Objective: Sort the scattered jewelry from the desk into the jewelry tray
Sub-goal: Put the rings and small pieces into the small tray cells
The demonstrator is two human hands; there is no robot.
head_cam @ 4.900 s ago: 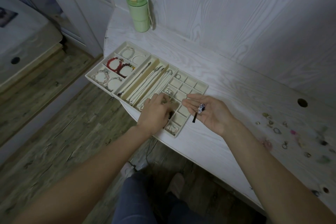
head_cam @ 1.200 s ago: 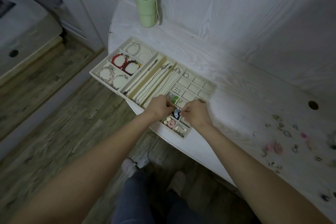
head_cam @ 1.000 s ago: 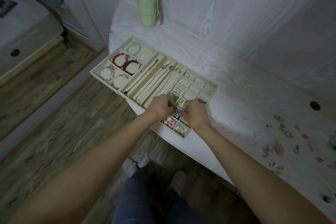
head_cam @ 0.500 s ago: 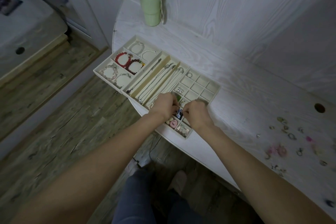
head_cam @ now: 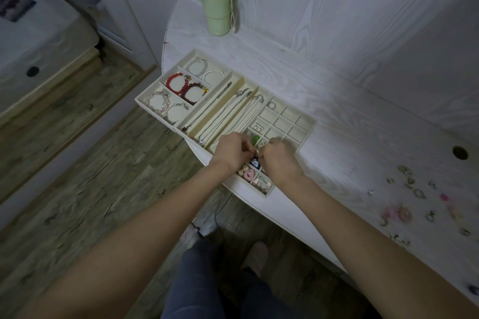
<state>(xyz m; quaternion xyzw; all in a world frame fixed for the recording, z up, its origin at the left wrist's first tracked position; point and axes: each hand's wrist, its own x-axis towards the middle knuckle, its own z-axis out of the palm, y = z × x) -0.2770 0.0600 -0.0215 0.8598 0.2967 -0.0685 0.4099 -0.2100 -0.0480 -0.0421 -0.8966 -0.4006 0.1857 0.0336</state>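
Both hands meet over the near end of the jewelry tray (head_cam: 305, 134): left hand (head_cam: 232, 151) and right hand (head_cam: 278, 159) knuckles-up, fingers curled in toward each other, pinching a small dark blue-and-white piece (head_cam: 255, 163) between them above the small square compartments. How the piece lies and which way it points is hard to tell, most of it is covered by the fingertips. On the white desk (head_cam: 337, 163), the tray runs its long axis from upper left to lower right, its left end hanging past the desk edge. Beaded bracelets (head_cam: 186, 87) fill the left squares, chain necklaces (head_cam: 228, 114) lie lengthwise in the long slots, a green bead (head_cam: 256, 139) sits just beyond the hands, a pink piece (head_cam: 250, 174) just below them. Well to the right, scattered rings and trinkets (head_cam: 417, 193) lie blurred on the desk. A green tumbler (head_cam: 216, 4) stands upright at the back.
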